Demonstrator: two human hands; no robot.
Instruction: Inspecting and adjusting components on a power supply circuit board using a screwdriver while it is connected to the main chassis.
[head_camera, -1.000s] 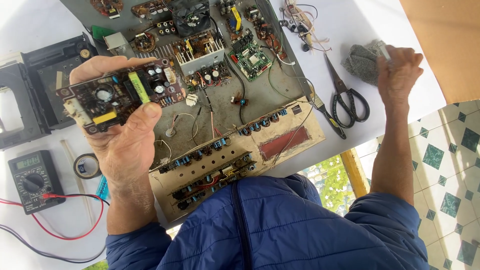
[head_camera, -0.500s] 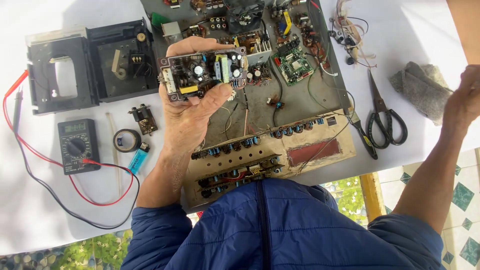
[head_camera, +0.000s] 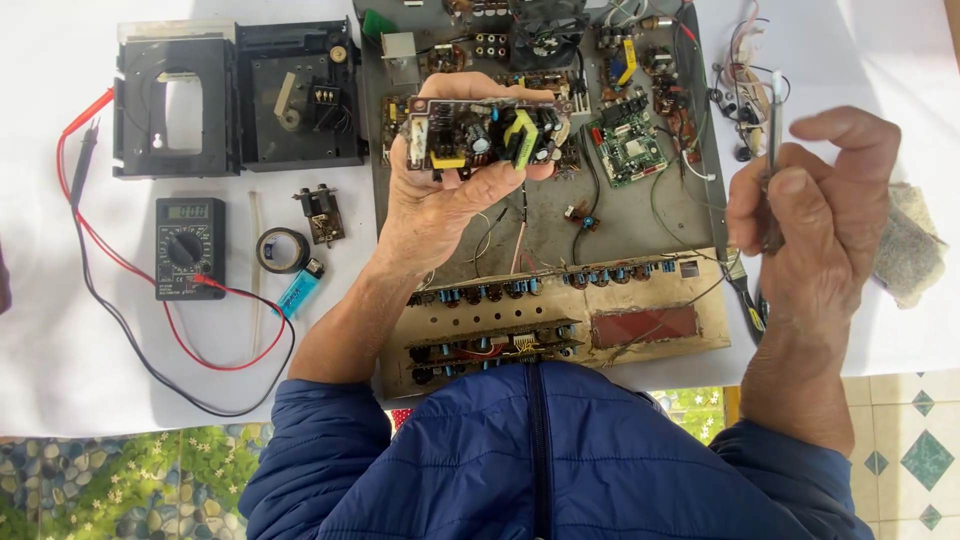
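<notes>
My left hand (head_camera: 440, 205) holds up a small brown circuit board (head_camera: 487, 135) with a yellow transformer, capacitors and a yellow block. It hovers above an opened grey electronics chassis (head_camera: 545, 215) full of boards and wires. My right hand (head_camera: 815, 215) is raised at the right, fingers closed on a thin stick-like tool (head_camera: 773, 140) with a pale tip pointing up. The dusty front panel (head_camera: 560, 320) of the chassis lies nearest my body, with rows of small blue parts.
A black disc-drive housing (head_camera: 235, 95) lies at the upper left. A multimeter (head_camera: 190, 247) with red and black leads, a roll of black tape (head_camera: 281, 250) and a blue lighter (head_camera: 300, 288) lie left. A grey cloth (head_camera: 912, 250) lies right. Tiled floor shows below.
My left hand kept hold of the board, which shows further right and closer in the picture. My right hand came away from the cloth and scissors side and now holds a thin tool upright.
</notes>
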